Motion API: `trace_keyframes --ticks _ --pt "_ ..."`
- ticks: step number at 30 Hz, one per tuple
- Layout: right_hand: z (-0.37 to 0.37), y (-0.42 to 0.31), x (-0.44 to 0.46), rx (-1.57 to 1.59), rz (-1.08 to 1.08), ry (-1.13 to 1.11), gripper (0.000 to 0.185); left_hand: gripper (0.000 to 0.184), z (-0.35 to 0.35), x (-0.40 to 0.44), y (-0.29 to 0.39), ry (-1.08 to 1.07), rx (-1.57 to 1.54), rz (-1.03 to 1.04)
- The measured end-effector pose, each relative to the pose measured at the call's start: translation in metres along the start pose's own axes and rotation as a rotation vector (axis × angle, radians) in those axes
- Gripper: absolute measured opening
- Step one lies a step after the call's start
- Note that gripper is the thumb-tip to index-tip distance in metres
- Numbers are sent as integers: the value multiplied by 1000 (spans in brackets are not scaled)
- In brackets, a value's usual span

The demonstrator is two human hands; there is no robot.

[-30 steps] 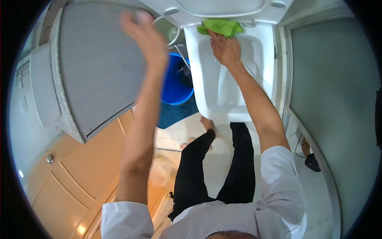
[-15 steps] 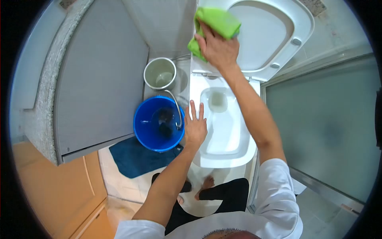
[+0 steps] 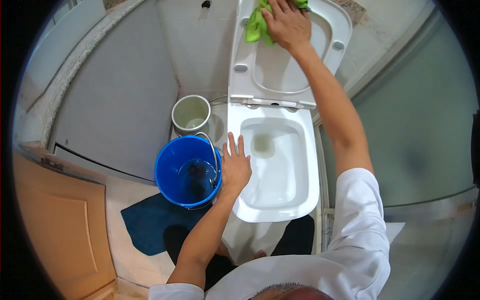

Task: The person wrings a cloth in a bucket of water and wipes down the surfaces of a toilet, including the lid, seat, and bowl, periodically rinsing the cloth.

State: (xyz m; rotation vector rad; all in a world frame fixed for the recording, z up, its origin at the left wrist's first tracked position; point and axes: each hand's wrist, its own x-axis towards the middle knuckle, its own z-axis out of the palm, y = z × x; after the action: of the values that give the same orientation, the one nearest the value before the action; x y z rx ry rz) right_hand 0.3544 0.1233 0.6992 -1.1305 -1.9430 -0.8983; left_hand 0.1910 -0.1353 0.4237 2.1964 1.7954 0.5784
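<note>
With its fingers over a bright green cloth [image 3: 257,26], my right hand [image 3: 289,26] presses it against the raised toilet seat and lid [image 3: 280,65]. Part of the cloth bunches out to the left of the hand, and some is hidden beneath the palm. My left hand [image 3: 236,167] rests on the left rim of the white toilet bowl [image 3: 276,214], fingers stretched forward and holding nothing. Shallow water lies at the bottom of the bowl. Just left of that hand stands a blue bucket [image 3: 165,172] with a metal handle and some water inside.
Behind the bucket is a small pale pail [image 3: 191,114] with liquid in it. A dark blue mat [image 3: 145,225] lies on the floor. A grey cabinet panel [image 3: 115,95] bounds the left, and a frosted glass panel [image 3: 400,135] bounds the right.
My right hand and the cloth have moved farther up the raised seat and lid. My left hand stays on the bowl's left rim. The camera view has shifted.
</note>
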Motion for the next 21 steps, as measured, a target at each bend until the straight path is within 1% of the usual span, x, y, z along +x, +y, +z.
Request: trace_keyframes --ticks 2,4,5,7,9,10,11,12,14,16,17,18,20,21 --pt "-19 38 -20 -103 114 -81 62 74 1 -1 -2 7 -14 -4" --pt "-13 89 -53 -197 103 270 56 73 2 -1 -3 25 4 6" --pt "-9 104 -62 -195 98 283 56 73 2 -2 -2 32 18 14" --pt "-5 123 -70 -312 232 297 60 72 1 -3 -2 44 37 25" --pt "2 99 -49 -100 173 279 63 71 0 -3 1 40 38 25" --pt "-3 71 -39 -101 217 194 65 71 1 -3 1 37 54 43" --pt "-12 47 -33 49 202 144 61 71 4 -1 -1 58 38 47" --pt "5 50 -35 -80 185 132 63 71 9 -1 -3 71 20 46" --pt "-22 45 -35 -131 184 21 60 71 11 3 -3 100 33 73" --pt "-18 95 -49 74 350 -265 61 71 15 0 -7 93 27 65" --pt "-26 107 -67 71 285 -6 61 71 15 -1 -8 82 30 67" --pt "-25 116 -93 66 294 -18 61 71 13 -4 -6 87 48 63" --pt "-11 132 -141 -123 207 211 63 72 10 -2 -1 93 45 67" --pt "-15 129 -152 -133 203 201 63 72 9 -2 0 76 49 57"
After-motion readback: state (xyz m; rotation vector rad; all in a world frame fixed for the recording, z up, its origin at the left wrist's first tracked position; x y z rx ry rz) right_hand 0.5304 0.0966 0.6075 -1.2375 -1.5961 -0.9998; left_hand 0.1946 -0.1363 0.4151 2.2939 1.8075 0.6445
